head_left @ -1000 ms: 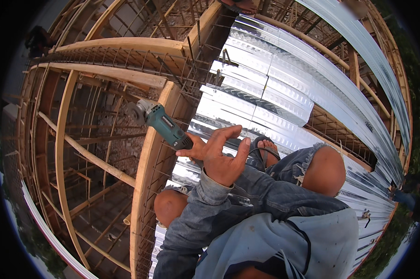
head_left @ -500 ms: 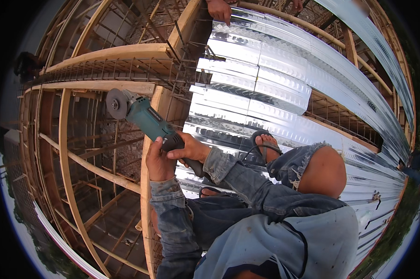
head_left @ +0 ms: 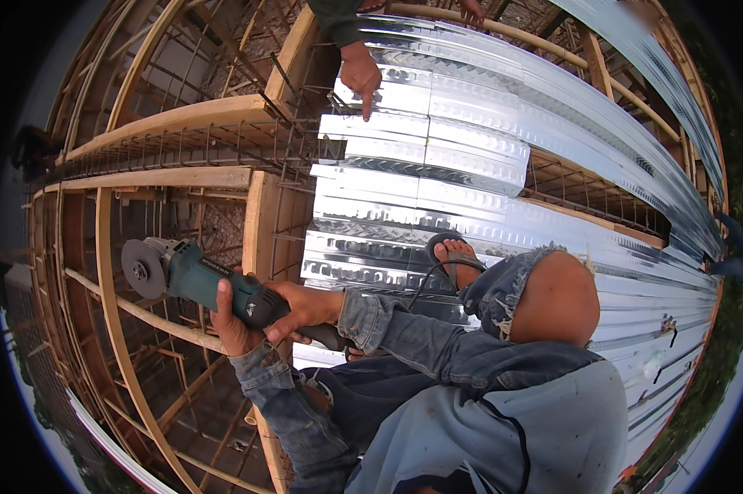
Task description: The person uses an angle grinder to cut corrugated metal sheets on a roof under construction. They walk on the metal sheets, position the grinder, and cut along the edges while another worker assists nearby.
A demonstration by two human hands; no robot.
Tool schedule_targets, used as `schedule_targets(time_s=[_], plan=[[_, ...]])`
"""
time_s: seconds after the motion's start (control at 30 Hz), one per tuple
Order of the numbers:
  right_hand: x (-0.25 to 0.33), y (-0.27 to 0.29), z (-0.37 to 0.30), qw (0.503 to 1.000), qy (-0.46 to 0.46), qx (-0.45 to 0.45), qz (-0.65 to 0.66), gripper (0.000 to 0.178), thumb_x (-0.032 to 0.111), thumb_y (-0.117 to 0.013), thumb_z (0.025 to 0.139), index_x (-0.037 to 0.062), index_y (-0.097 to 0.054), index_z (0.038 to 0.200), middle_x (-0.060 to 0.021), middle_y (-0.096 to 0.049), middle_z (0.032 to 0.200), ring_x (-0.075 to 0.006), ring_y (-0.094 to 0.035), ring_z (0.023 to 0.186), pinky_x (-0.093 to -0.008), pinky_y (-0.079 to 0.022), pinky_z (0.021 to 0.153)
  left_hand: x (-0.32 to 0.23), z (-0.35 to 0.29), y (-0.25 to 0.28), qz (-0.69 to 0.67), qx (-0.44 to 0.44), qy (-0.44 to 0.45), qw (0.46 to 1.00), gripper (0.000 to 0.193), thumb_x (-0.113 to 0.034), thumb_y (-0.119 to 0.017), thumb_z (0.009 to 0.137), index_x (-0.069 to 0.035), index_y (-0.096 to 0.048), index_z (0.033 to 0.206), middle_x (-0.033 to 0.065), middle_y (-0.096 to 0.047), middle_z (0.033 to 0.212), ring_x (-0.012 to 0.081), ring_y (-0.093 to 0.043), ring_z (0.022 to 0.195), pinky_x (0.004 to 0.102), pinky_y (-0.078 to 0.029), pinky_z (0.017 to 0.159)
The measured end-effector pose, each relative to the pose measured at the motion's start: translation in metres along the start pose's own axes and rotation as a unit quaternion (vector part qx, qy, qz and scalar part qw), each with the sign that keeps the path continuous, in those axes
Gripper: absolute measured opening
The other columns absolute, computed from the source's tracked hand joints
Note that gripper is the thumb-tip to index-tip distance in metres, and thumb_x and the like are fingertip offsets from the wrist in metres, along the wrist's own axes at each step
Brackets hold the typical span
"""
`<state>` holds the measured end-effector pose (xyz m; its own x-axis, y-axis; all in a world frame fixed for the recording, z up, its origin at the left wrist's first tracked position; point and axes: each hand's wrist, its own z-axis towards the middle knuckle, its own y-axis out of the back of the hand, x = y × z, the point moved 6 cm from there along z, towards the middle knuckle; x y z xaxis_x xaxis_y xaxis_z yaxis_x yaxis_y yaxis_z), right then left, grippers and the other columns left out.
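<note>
**Both hands on a green grinder above the timber frame**

The left hand (head_left: pixel 233 317) is wrapped around the body of a green grinder (head_left: pixel 199 284), fingers curled over its top. The right hand (head_left: pixel 306 309) closes around the dark rear handle of the same tool, just behind the left. The grinder points to the person's left, its round disc (head_left: pixel 143 268) held out over the open gap between the wooden beams (head_left: pixel 260 222), clear of the wood as far as can be seen. A black cord (head_left: pixel 425 288) runs from the tool's rear toward the bent knee (head_left: pixel 557 296).

The person crouches in torn jeans on ribbed metal sheets (head_left: pixel 470 165) (shiny, and laid overlapping), one sandalled foot (head_left: pixel 454 255) planted on them. Steel bar cages (head_left: pixel 297 123) stand along the edge of the sheets, between metal and timber.

At the top of the view another person's hand (head_left: pixel 362 76) points a finger down at the upper sheet, well apart from the grinder.
</note>
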<state>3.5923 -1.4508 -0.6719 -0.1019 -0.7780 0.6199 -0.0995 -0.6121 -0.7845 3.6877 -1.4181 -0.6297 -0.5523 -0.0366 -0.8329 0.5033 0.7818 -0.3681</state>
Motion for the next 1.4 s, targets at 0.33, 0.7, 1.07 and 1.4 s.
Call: schedule_targets(time_s=[0.33, 0.7, 1.07, 1.4], plan=[[-0.005, -0.001, 0.001, 1.0, 0.005, 0.019, 0.021, 0.068, 0.028, -0.079, 0.069, -0.0042, -0.041, 0.114, -0.0067, -0.058, 0.074, -0.0086, -0.054, 0.045, -0.0211, -0.045, 0.038, 0.002, 0.004, 0.009, 0.093, -0.027, -0.01, 0.995, 0.036, -0.028, -0.065, 0.082, 0.002, -0.057, 0.1, 0.0098, -0.061, 0.084, 0.0177, -0.061, 0.074, 0.0284, -0.051, 0.066], [-0.011, 0.006, 0.0, 1.0, -0.005, -0.01, 0.022, 0.059, 0.031, -0.079, 0.067, -0.0011, -0.047, 0.105, -0.0037, -0.054, 0.07, -0.0095, -0.053, 0.044, -0.023, -0.046, 0.036, 0.004, 0.003, 0.005, 0.127, -0.048, -0.022, 0.991, 0.032, -0.028, -0.064, 0.082, 0.001, -0.059, 0.094, 0.0087, -0.061, 0.081, 0.0163, -0.06, 0.07, 0.028, -0.051, 0.064], [0.023, -0.008, 0.009, 0.994, -0.038, -0.032, -0.101, 0.058, 0.025, -0.081, 0.067, -0.0029, -0.048, 0.106, -0.0049, -0.058, 0.067, -0.0097, -0.055, 0.045, -0.0221, -0.045, 0.038, -0.015, 0.004, -0.002, 0.052, -0.027, -0.071, 0.996, 0.037, -0.029, -0.062, 0.083, 0.001, -0.055, 0.103, 0.0096, -0.059, 0.09, 0.017, -0.059, 0.081, 0.0285, -0.05, 0.069], [0.097, -0.003, 0.028, 0.939, -0.226, 0.036, -0.258, 0.053, 0.014, -0.081, 0.061, 0.0019, -0.053, 0.104, -0.0081, -0.059, 0.07, -0.0156, -0.058, 0.051, -0.0261, -0.049, 0.04, -0.02, 0.017, -0.021, -0.073, 0.006, -0.146, 0.987, 0.048, -0.035, -0.06, 0.085, 0.0, -0.049, 0.115, 0.0111, -0.057, 0.104, 0.0209, -0.057, 0.096, 0.0353, -0.048, 0.085]])
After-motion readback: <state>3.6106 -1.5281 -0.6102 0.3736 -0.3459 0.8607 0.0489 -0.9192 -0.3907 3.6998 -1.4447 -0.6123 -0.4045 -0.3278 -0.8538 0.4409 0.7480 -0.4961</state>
